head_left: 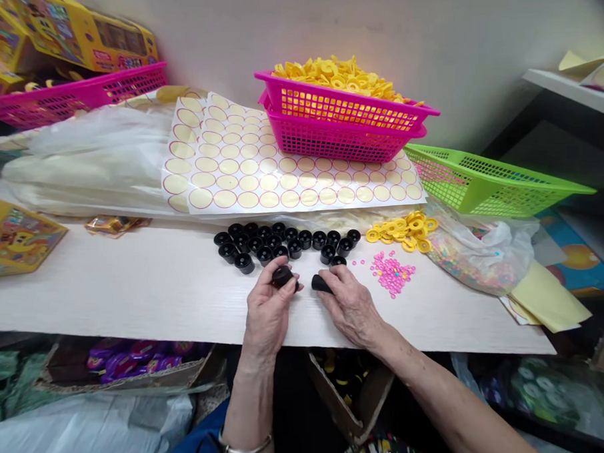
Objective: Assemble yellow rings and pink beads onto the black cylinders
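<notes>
Near the front middle of the white table [134, 280], my left hand [269, 301] grips a round black piece [281, 276] between thumb and fingers. Just to its right, my right hand [349, 303] is closed on another black piece [321, 284], its dark end sticking out toward the left hand. The two pieces are apart. Beyond both hands stand several black caps [255, 244] in loose rows. Yellow rings [407, 230] lie in a pile at the right. Small pink beads [393, 272] are scattered in front of them, right of my right hand.
Sticker sheets [249, 165] lie behind the caps, under stacked pink baskets [342, 128] heaped with yellow parts. A green basket [490, 178] and a plastic bag of beads [476, 255] stand right. Yellow boxes [19, 235] are left. Below the table edge is an open carton [332, 409].
</notes>
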`<state>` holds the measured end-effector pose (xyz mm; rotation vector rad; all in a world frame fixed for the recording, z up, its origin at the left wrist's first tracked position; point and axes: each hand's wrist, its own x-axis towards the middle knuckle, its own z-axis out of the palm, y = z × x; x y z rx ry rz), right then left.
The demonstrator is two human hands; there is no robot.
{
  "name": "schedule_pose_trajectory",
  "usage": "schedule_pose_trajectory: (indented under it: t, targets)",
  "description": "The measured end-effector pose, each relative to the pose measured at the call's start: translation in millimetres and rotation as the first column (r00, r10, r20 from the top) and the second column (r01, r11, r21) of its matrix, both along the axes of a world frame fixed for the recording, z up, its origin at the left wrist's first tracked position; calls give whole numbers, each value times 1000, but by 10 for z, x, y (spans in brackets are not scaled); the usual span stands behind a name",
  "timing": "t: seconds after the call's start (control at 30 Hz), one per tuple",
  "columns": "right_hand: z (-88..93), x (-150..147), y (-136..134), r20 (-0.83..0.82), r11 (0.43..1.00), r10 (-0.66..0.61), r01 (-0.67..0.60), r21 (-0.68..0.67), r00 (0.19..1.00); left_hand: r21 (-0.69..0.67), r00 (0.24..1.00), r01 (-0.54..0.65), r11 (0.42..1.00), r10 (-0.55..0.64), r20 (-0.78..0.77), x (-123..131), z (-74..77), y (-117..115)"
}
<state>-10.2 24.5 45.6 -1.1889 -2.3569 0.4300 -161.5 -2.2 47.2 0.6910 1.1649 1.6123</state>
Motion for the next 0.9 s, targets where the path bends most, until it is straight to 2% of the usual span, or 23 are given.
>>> schedule_pose_trajectory:
  t: [0.07, 0.1, 0.13, 0.2, 0.27, 0.3, 0.37, 0.47, 0.53, 0.6, 0.67, 0.77, 0.83, 0.9]
  targets:
    - [63, 40, 62, 47, 999, -2, 0, 41, 999, -51, 958, -62, 997, 45, -285, 1, -1, -8]
    - [98, 45, 96, 94, 997, 6, -14, 80, 996, -85, 891, -109, 990, 59, -449, 8, -5, -5]
    - [131, 39, 133, 146, 991, 19, -37, 125, 989, -117, 792, -156, 981, 54, -608, 16, -10, 3]
    - [188, -13, 219, 246, 973, 55, -107, 205, 968, -142, 533, -213, 967, -7, -846, 33, -22, 24]
    - [226, -104, 323, 307, 949, 94, -179, 260, 947, -107, 299, -194, 975, -45, -953, 42, -38, 50]
    - [237, -157, 381, 325, 937, 117, -212, 276, 938, -79, 223, -166, 983, -40, -974, 45, -49, 66]
    - [247, -256, 500, 352, 921, 158, -267, 285, 922, -44, 150, -130, 990, -24, -988, 49, -74, 108]
    - [248, -322, 633, 369, 913, 189, -301, 276, 910, -18, 153, -140, 990, 4, -988, 67, -116, 192]
    - [237, -276, 646, 316, 916, 179, -275, 292, 932, 1, 178, -154, 988, 29, -984, 85, -144, 243]
    - [203, -161, 585, 187, 931, 125, -180, 317, 974, 6, 209, -171, 985, 43, -977, 106, -170, 275]
    - [132, -15, 471, -17, 952, 5, 0, 306, 1000, -10, 252, -210, 978, 44, -967, 127, -197, 286]
    - [-21, 141, 314, -283, 953, -229, 273, 128, 931, -66, 346, -260, 963, 29, -938, 165, -227, 283]
    - [-113, 149, 283, -337, 938, -331, 346, -15, 881, -97, 393, -278, 956, 22, -919, 191, -232, 292]
    - [-164, 88, 324, -342, 930, -365, 354, -96, 866, -107, 403, -306, 946, 27, -915, 211, -218, 323]
